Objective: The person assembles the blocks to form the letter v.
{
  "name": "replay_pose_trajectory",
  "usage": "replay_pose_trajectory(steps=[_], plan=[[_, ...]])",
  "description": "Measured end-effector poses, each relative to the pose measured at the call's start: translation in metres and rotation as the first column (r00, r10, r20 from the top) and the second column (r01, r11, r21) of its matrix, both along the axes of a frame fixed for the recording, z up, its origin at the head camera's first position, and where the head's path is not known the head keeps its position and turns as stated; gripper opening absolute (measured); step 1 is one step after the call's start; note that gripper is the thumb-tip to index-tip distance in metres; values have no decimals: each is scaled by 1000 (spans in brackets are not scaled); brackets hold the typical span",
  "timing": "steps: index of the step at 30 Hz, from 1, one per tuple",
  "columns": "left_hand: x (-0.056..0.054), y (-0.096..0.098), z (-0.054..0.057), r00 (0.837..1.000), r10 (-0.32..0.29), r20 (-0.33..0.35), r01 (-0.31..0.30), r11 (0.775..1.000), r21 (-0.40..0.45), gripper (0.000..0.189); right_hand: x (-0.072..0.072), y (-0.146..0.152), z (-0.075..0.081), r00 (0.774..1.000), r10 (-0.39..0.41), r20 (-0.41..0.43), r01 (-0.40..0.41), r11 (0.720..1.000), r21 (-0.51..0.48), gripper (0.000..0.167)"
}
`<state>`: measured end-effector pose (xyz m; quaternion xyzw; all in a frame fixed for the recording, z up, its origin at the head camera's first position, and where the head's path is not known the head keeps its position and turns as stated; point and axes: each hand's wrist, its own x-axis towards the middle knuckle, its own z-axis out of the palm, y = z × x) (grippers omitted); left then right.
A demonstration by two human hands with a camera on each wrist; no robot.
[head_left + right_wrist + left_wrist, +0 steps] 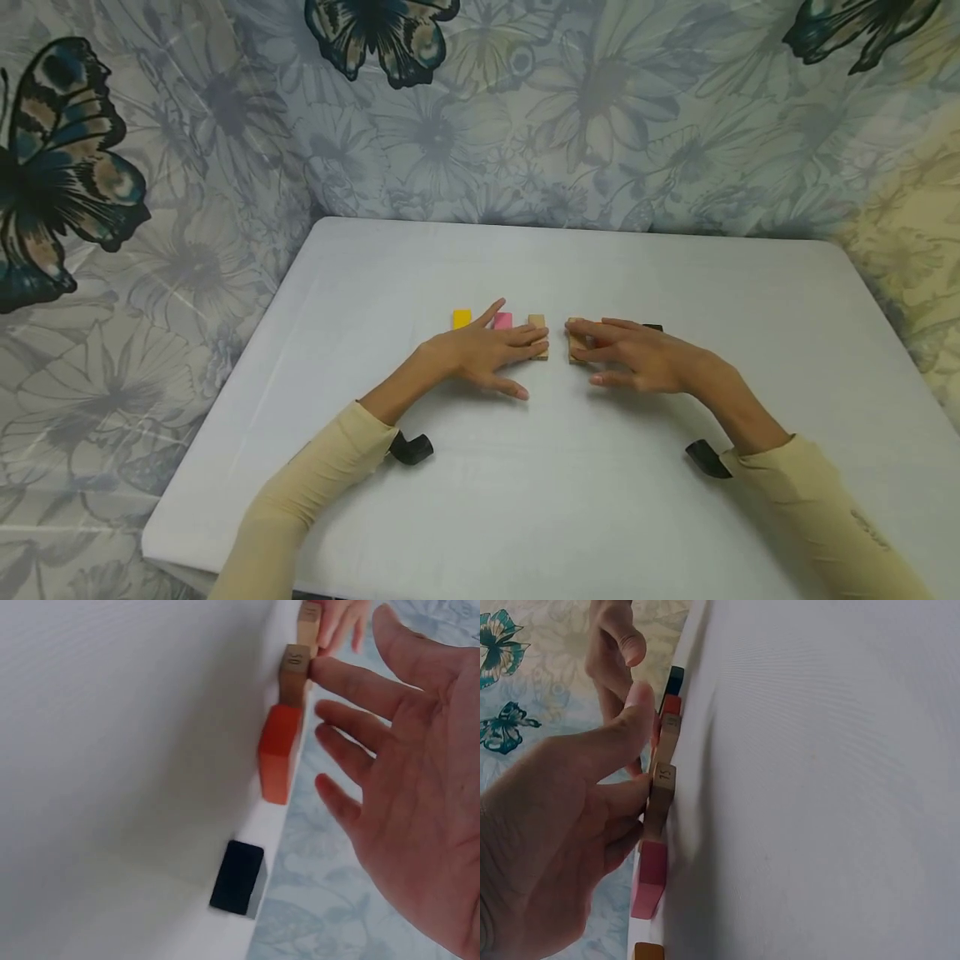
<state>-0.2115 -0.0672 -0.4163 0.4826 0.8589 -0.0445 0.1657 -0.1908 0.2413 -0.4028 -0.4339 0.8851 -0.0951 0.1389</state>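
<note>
In the head view several small blocks stand in a row across the white table. My left hand (486, 353), fingers spread, reaches over the row, its fingertips at a plain wooden block (537, 320) with dark printed characters. A pink block (649, 881) and a yellow block (462, 317) are on that hand's outer side. My right hand (643, 357) has its fingers extended, and a fingertip meets a second printed wooden block (294, 671). An orange-red block (280, 754) and a black block (238, 877) follow farther right. Between the two wooden blocks lies a narrow gap.
The white table (525, 500) has rounded corners and meets a flower-patterned cloth (600, 125) with butterflies behind it. Black pieces (412, 449) stick out at both wrists, beside the beige sleeves (322, 467).
</note>
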Motion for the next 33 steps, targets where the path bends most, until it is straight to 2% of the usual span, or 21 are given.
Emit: replay_pose_trajectory(steps=[4, 9, 15, 20, 26, 29, 33], plan=[[0, 3, 2, 999, 22, -27, -22, 1000, -16, 92, -2, -6, 3, 1000, -22, 19, 22, 1000, 8, 53], [0, 7, 6, 997, 77, -7, -77, 997, -31, 94, -7, -16, 6, 999, -43, 31, 42, 999, 14, 51], [-1, 16, 14, 992, 123, 39, -119, 990, -77, 98, -11, -25, 12, 993, -105, 52, 101, 993, 63, 51], [0, 28, 23, 986, 150, 70, -137, 977, -162, 101, -13, -29, 18, 983, -154, 104, 140, 982, 129, 54], [0, 41, 33, 974, 204, 101, -172, 950, -260, 104, -15, -31, 21, 965, -198, 173, 177, 976, 125, 50], [-1, 44, 35, 966, 224, 128, -181, 941, -286, 104, -15, -33, 21, 956, -212, 201, 191, 975, 117, 50], [-4, 45, 36, 962, 226, 154, -175, 941, -290, 104, -15, -32, 18, 955, -220, 199, 201, 973, 111, 52]])
